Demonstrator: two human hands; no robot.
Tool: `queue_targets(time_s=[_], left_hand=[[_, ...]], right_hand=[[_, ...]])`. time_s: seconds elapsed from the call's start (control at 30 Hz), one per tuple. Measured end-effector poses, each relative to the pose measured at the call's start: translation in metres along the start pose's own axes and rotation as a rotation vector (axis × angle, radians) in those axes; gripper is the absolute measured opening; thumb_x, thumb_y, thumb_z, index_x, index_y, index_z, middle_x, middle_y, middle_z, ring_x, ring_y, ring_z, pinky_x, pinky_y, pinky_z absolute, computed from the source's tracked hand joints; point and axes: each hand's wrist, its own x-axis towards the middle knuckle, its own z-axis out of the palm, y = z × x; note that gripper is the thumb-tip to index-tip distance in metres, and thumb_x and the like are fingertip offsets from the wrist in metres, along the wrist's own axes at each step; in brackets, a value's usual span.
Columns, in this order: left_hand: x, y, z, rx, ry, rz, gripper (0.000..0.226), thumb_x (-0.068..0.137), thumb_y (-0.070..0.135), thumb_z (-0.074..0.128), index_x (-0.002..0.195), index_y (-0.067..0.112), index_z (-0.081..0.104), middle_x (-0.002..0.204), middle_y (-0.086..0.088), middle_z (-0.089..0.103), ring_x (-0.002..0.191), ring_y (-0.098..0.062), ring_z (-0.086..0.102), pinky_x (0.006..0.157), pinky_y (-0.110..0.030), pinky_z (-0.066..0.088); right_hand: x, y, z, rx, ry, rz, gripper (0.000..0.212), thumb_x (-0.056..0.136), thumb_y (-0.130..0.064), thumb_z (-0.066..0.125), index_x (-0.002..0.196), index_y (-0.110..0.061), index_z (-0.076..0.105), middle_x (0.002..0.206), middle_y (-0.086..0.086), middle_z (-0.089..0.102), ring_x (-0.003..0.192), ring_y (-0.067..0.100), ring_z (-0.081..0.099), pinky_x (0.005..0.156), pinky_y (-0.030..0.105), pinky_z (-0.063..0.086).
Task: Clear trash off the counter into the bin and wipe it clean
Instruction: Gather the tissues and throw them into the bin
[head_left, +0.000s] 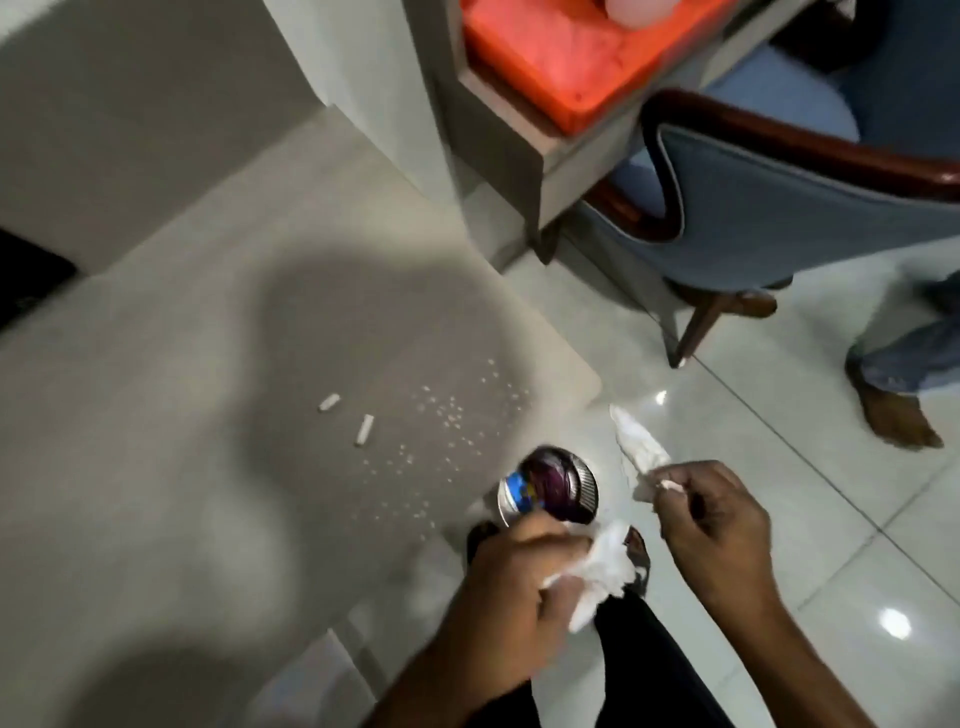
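On the grey counter (182, 395) two small white rolled scraps (329, 402) and a scatter of white crumbs (447, 415) lie near its rounded corner, so by our reading the clearing is only partly done and no wiping shows yet. We stand at that corner with our left hand (519, 587) closed around a crumpled white tissue (605, 566) and, it seems, the end of a purple and blue wrapper (545, 486) that juts out over the counter's edge. Our right hand (722, 525) pinches a second twisted tissue (636, 444) between thumb and fingertips, held over the glossy floor tiles (779, 467). No bin is in view, so everything we hold has yet to be dropped. Beyond the counter, an orange tray (561, 67) sits on a side table with something pale and blurred in it; we cannot tell what. A blue chair (779, 208) stands beside it, and another person's bare foot (898, 415) shows at the right.
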Motion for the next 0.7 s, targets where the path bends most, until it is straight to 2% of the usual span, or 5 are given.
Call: queue_targets(time_s=[0.07, 0.17, 0.3, 0.57, 0.7], left_hand=[[0.000, -0.029, 0.059, -0.040, -0.025, -0.202, 0.028, 0.085, 0.011, 0.061, 0.108, 0.018, 0.074, 0.103, 0.002, 0.070, 0.098, -0.007, 0.066, 0.089, -0.017, 0.053], [0.015, -0.090, 0.118, -0.001, 0.030, -0.550, 0.015, 0.084, 0.020, 0.071, 0.095, 0.013, 0.078, 0.096, -0.010, 0.076, 0.095, -0.028, 0.069, 0.088, -0.036, 0.056], [0.042, -0.173, 0.169, 0.124, 0.103, -0.794, 0.021, 0.077, 0.019, 0.077, 0.096, 0.011, 0.079, 0.095, -0.016, 0.079, 0.090, -0.029, 0.072, 0.070, -0.023, 0.047], [0.082, -0.304, 0.245, 0.125, 0.062, -1.011, 0.033, 0.087, 0.033, 0.069, 0.105, 0.006, 0.075, 0.110, -0.017, 0.076, 0.104, -0.031, 0.070, 0.082, -0.023, 0.047], [0.095, -0.327, 0.257, 0.138, -0.038, -0.971, 0.048, 0.089, 0.017, 0.066, 0.134, 0.005, 0.056, 0.134, -0.016, 0.063, 0.124, -0.033, 0.058, 0.099, -0.029, 0.045]], right_hand=[[-0.002, 0.054, 0.013, 0.035, -0.050, 0.178, 0.031, 0.081, -0.004, 0.065, 0.077, -0.035, 0.070, 0.089, -0.004, 0.071, 0.072, 0.015, 0.070, 0.075, 0.036, 0.057], [0.007, 0.122, 0.048, -0.056, -0.202, 0.314, 0.036, 0.077, -0.004, 0.072, 0.086, -0.039, 0.070, 0.101, 0.004, 0.072, 0.080, 0.016, 0.069, 0.083, 0.030, 0.054], [0.024, 0.207, 0.098, -0.235, -0.457, 0.359, 0.014, 0.083, -0.018, 0.067, 0.090, -0.023, 0.078, 0.098, 0.000, 0.078, 0.094, 0.017, 0.071, 0.090, 0.027, 0.053], [0.050, 0.301, 0.183, -0.489, -0.667, 0.278, 0.018, 0.084, -0.014, 0.059, 0.085, -0.011, 0.076, 0.087, 0.012, 0.077, 0.079, 0.027, 0.072, 0.073, 0.023, 0.055], [0.057, 0.311, 0.205, -0.571, -0.771, 0.257, 0.030, 0.080, -0.008, 0.068, 0.110, -0.007, 0.070, 0.102, 0.015, 0.073, 0.075, 0.026, 0.070, 0.070, 0.032, 0.060]])
